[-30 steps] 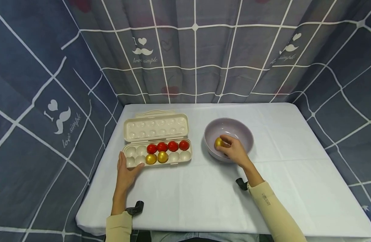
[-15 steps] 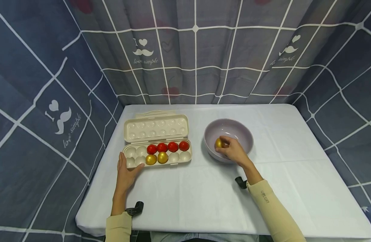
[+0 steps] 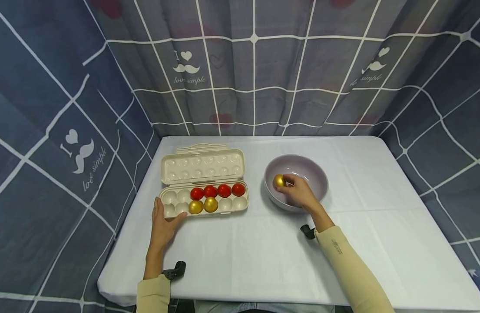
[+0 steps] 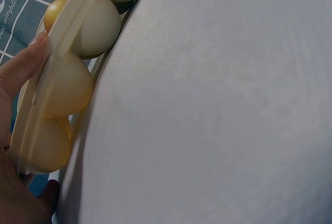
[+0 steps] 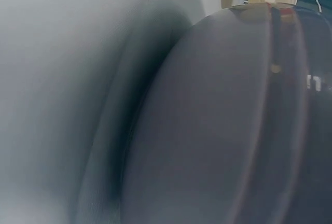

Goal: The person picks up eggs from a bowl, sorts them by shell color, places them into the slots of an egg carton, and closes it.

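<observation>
In the head view my right hand point(image 3: 299, 191) pinches a shiny gold egg point(image 3: 279, 180) over the left inside of the mauve bowl point(image 3: 319, 178). The right wrist view shows the bowl's outer wall point(image 5: 197, 130), with that hand out of sight. My left hand point(image 3: 163, 225) holds the left end of the cream egg carton point(image 3: 236, 206), fingers along its side and thumb on its front rim. In the left wrist view the thumb point(image 4: 26, 63) touches the carton's rim. Several red eggs point(image 3: 224, 190) fill the back row's right part; two gold eggs point(image 3: 196, 207) sit in front.
The carton's lid point(image 3: 202, 166) lies open toward the back. A white cloth point(image 3: 263, 261) covers the table. Grey checked curtains point(image 3: 279, 65) enclose the back and sides. Each wrist carries a small black camera point(image 3: 175, 270).
My right hand has lifted the gold egg slightly and shifted it left toward the bowl's rim. The left hand and carton have stayed in place.
</observation>
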The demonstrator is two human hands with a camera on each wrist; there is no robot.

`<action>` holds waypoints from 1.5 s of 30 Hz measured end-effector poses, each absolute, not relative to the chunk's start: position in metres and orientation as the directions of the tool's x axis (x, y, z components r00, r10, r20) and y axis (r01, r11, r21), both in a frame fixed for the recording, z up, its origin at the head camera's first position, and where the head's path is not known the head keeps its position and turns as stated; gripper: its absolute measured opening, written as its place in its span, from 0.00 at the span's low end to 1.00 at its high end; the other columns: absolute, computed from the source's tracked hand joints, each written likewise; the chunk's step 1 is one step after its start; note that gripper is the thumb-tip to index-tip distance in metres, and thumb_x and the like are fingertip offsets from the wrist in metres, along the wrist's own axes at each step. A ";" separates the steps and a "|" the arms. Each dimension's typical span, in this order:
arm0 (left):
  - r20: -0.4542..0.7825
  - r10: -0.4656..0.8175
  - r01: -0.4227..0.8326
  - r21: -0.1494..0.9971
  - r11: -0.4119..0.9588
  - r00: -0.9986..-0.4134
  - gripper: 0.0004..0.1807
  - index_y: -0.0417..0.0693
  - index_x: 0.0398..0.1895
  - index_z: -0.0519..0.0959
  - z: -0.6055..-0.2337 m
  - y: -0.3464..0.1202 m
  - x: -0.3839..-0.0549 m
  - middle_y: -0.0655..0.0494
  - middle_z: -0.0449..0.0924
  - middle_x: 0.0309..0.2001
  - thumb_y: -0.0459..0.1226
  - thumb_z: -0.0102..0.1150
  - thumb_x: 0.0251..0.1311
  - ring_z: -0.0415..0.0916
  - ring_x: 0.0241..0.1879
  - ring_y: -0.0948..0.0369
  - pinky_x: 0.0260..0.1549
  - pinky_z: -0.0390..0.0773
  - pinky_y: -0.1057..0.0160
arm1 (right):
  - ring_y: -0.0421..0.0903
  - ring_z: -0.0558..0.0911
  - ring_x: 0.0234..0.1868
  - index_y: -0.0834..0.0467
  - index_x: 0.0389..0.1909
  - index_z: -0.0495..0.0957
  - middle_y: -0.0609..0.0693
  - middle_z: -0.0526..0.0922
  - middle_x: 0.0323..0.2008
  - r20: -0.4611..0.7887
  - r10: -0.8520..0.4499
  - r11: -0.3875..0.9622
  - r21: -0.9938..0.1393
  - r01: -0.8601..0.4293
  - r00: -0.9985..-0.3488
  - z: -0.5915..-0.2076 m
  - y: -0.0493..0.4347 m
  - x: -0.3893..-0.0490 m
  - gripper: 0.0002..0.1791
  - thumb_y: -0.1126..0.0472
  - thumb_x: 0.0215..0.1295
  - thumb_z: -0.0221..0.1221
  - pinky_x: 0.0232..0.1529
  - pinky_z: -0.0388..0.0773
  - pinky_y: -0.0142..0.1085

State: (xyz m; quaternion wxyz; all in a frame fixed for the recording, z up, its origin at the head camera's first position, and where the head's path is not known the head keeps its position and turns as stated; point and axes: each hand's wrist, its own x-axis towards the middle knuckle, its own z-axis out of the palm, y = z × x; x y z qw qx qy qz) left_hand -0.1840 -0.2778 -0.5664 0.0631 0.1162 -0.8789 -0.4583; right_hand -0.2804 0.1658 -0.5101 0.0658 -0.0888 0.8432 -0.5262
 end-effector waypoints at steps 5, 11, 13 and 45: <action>0.004 -0.265 -0.148 0.820 0.553 -0.964 0.66 0.41 0.78 0.29 -0.567 -0.278 -0.184 0.43 0.25 0.78 0.52 0.71 0.55 0.23 0.76 0.47 0.71 0.35 0.43 | 0.64 0.71 0.63 0.72 0.59 0.73 0.67 0.76 0.59 -0.022 -0.222 0.451 -0.889 -0.083 -0.975 -0.513 0.161 -0.288 0.26 0.65 0.63 0.64 0.66 0.64 0.52; -0.002 -0.264 -0.154 0.817 0.556 -0.964 0.66 0.41 0.78 0.29 -0.566 -0.277 -0.183 0.45 0.24 0.78 0.52 0.71 0.55 0.24 0.76 0.47 0.71 0.35 0.44 | 0.61 0.74 0.61 0.70 0.60 0.73 0.65 0.78 0.57 -0.053 -0.229 0.507 -0.859 -0.073 -0.972 -0.515 0.157 -0.293 0.27 0.62 0.62 0.66 0.64 0.66 0.51; -0.002 -0.263 -0.154 0.816 0.557 -0.965 0.66 0.42 0.78 0.29 -0.566 -0.277 -0.183 0.45 0.24 0.78 0.52 0.71 0.55 0.24 0.76 0.47 0.71 0.35 0.44 | 0.59 0.75 0.59 0.70 0.60 0.74 0.64 0.79 0.56 -0.059 -0.239 0.526 -0.847 -0.078 -0.969 -0.515 0.156 -0.294 0.28 0.62 0.62 0.66 0.62 0.67 0.50; 0.002 -0.263 -0.146 0.827 0.543 -0.965 0.66 0.41 0.77 0.29 -0.563 -0.275 -0.183 0.43 0.24 0.78 0.51 0.71 0.56 0.23 0.76 0.47 0.71 0.35 0.44 | 0.55 0.83 0.49 0.68 0.51 0.80 0.61 0.84 0.46 -0.022 -0.196 0.442 -0.895 -0.068 -0.980 -0.516 0.151 -0.294 0.21 0.66 0.55 0.69 0.47 0.78 0.39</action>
